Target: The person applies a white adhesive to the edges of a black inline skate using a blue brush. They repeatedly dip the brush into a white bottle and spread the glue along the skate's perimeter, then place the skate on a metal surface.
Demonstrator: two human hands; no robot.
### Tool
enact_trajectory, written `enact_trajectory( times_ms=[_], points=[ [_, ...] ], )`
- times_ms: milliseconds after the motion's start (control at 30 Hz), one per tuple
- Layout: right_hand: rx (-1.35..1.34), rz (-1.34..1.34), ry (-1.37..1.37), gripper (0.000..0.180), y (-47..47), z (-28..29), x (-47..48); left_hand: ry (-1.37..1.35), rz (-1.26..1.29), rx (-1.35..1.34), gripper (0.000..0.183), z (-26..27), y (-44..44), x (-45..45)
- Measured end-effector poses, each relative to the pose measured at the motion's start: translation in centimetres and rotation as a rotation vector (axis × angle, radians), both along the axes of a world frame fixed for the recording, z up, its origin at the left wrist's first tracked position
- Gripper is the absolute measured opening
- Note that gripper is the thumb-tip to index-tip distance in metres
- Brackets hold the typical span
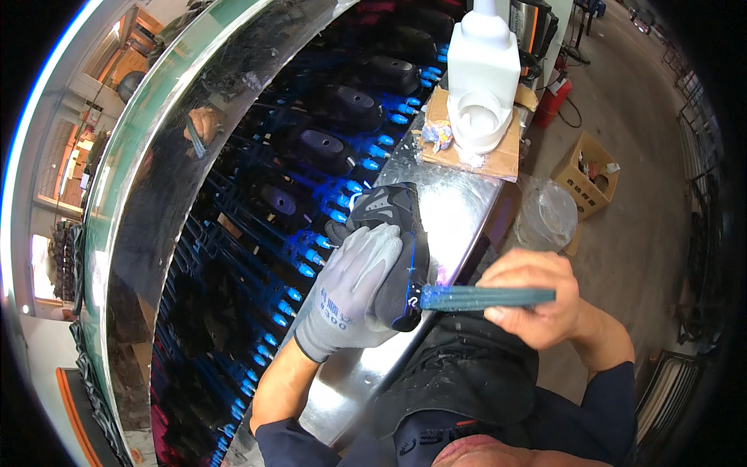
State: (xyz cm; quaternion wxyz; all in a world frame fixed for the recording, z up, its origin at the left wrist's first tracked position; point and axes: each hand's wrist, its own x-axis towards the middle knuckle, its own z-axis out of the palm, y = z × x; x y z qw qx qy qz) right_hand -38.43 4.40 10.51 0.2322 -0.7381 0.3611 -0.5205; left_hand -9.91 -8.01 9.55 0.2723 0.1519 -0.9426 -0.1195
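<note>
My left hand [356, 292], in a grey knit glove with printed writing, grips a dark shoe upper [402, 262] with grey overlay panels. Along the shoe's lower edge runs a glowing blue line. In my bare right hand [534, 295] is a flat dark-green brush [484, 296], held level. Its left end meets, or nearly meets, the shoe's edge close to one end. Both hands are over the metal ledge [461, 201]. The side of the shoe under my gloved palm is hidden.
Beyond the ledge, a dark rack holds several black shoe-shaped pieces [321, 143] and rows of blue-lit tips [312, 255]. A white plastic dispenser bottle [481, 64] stands on cardboard [502, 160]. To the right are a clear plastic bag [545, 213], a cardboard box [586, 175] and a fire extinguisher [551, 99].
</note>
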Motion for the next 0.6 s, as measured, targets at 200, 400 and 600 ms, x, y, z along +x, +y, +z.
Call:
enact_trajectory(
  times_ms=[200,400,600],
  points=[
    [-0.326,-0.040,0.227,0.029,1.4,0.5,0.9,0.080,0.008,0.009,0.087,1.6,-0.4,-1.2],
    [-0.373,-0.150,0.209,0.033,0.2,2.5,-0.9,0.075,0.004,0.051,0.085,3.7,-1.6,-2.8],
    [-0.430,-0.159,0.374,0.030,0.0,4.2,-1.6,-0.020,0.009,0.081,0.090,5.3,-2.6,-4.7]
  ],
)
